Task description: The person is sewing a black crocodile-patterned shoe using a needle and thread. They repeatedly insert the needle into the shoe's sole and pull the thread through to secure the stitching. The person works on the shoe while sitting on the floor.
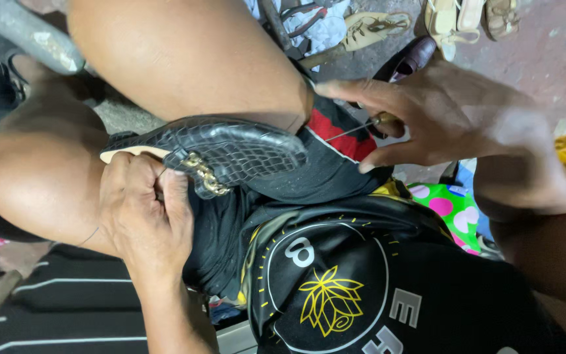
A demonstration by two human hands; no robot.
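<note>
Resting across the person's lap between the bare knees, a black crocodile-textured leather shoe (221,152) lies on its side, with a gold chain ornament (204,174) over its upper and a pale insole edge at its heel end. The left hand (144,211) pinches it closed beside the chain. The right hand (437,115) grips a wooden-handled awl (368,125), its thin metal point aimed at the toe.

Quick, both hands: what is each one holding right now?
Left hand: closed, grip on the black loafer near its gold chain.
Right hand: closed, grip on a wooden-handled awl.
</note>
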